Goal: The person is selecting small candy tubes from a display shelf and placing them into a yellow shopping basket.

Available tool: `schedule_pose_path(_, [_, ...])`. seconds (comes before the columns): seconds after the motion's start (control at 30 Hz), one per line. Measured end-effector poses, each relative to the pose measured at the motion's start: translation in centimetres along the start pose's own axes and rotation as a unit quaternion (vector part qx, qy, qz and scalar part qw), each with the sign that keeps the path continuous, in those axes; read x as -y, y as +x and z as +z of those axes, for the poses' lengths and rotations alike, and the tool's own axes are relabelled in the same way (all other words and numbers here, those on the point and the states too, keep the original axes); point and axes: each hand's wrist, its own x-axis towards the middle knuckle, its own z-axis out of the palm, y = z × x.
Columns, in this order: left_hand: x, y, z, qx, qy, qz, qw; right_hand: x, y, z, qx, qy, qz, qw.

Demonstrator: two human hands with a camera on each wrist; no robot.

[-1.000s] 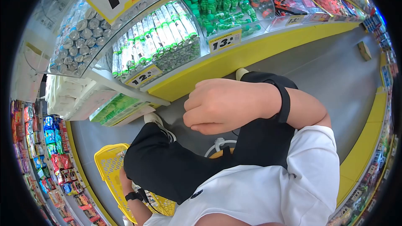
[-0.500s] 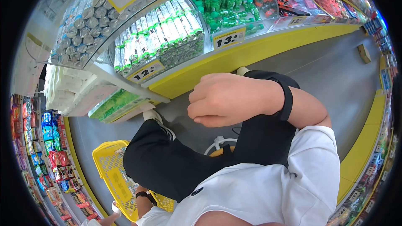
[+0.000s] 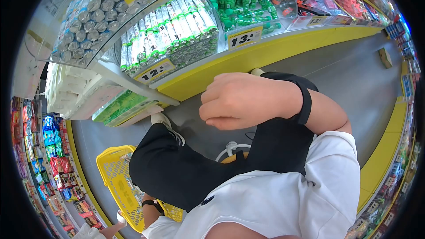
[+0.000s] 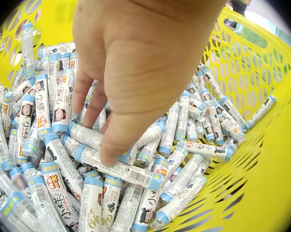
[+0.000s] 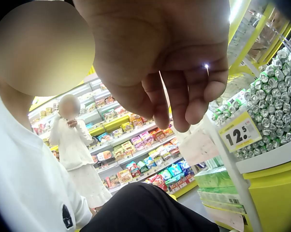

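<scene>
1 hand [image 4: 136,72] reaches among blue-ended candy rolls [image 4: 61,169] inside the yellow basket [image 4: 276,159].

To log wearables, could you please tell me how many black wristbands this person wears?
2: one black wristband on the right wrist, another on the left wrist, by the yellow plastic basket.

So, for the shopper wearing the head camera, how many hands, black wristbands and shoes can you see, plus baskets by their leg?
Hands: 2 (left hand, right hand)
Black wristbands: 2
Shoes: 2
Yellow basket: 1
Total: 7
</scene>
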Motion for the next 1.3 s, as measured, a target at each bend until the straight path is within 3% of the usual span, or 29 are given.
schedule_pose_path(0.2, [-0.2, -0.1, -1.2, -0.025, -0.015, 0.003, 1.0, -0.1, 0.0, -0.1, -0.009, 0.009, 0.004, 1.0])
schedule_pose_path(0.4, [-1.3, -0.8, -6.1, -0.175, -0.11, 0.012, 0.978, -0.2, 0.1, 0.1, 0.003, 0.014, 0.001, 1.0])
schedule_pose_path(0.5, [-2.4, -0.1, -9.0, -0.326, -0.153, 0.034, 0.932, 0.0, 0.2, 0.1, 0.013, 0.011, 0.006, 1.0])
schedule_pose_path(0.57, [-6.5, -1.3, -15.8, -0.289, -0.308, -0.019, 0.906, 0.0, 0.2, 0.2, 0.011, 0.011, 0.005, 1.0])
schedule_pose_path(0.63, [-10.6, -2.8, -20.4, -0.322, -0.35, -0.032, 0.879, 0.0, 0.2, 0.2, 0.013, 0.01, 0.005, 1.0])
schedule_pose_path(0.83, [-19.2, -7.0, -29.5, -0.377, -0.521, 0.154, 0.75, 0.1, 0.1, 0.1, 0.013, -0.006, 0.001, 1.0])
schedule_pose_path(0.93, [-23.5, -8.9, -33.0, -0.364, -0.542, 0.264, 0.71, 0.3, 0.0, 0.1, 0.006, -0.009, -0.005, 1.0])
schedule_pose_path(1.03, [-28.4, -9.4, -35.3, -0.297, -0.569, 0.382, 0.666, 0.4, 0.2, 0.1, -0.01, -0.001, -0.017, 1.0])
schedule_pose_path(1.17, [-34.4, -8.9, -37.2, -0.183, -0.627, 0.412, 0.635, 0.8, 0.3, 0.0, -0.056, 0.017, -0.036, 0.998])
schedule_pose_path(1.3, [-40.0, -7.8, -38.4, -0.058, -0.675, 0.376, 0.632, 0.9, 0.4, -0.7, -0.128, 0.034, -0.044, 0.99])
